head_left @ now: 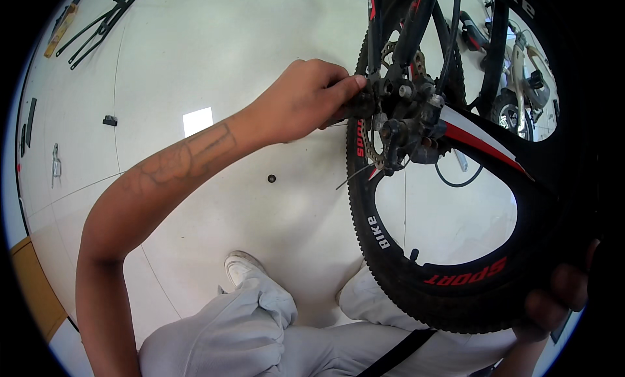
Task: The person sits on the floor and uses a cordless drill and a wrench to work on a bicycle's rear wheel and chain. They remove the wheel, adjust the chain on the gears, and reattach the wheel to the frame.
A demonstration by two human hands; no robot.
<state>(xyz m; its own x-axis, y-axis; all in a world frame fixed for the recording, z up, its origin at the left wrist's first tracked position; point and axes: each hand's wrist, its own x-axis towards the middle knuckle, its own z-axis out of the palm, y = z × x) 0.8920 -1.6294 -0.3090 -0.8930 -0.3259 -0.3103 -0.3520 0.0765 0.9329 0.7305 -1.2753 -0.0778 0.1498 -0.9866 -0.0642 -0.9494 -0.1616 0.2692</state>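
Observation:
A black bicycle wheel (547,175) with broad spokes, red-and-white stripes and a knobbly tyre (384,273) stands upright at the right, in the frame's dark tubes (416,32). A metal brake disc (372,143) and a brake caliper (407,133) sit at its hub. My left hand (306,100) is closed at the hub's left side, its thumb and fingers round a dark cylindrical part (361,107) on the axle end. In deep shadow at the lower right, my right hand (556,299) curls its fingers round the tyre; part of that hand is hidden.
A small black ring (271,178) lies on the pale tiled floor. Farther left are a black block (110,121), a metal fitting (56,165), a black tube frame (104,26) and a wooden-looking bat (62,29). Another bike (521,84) shows through the wheel.

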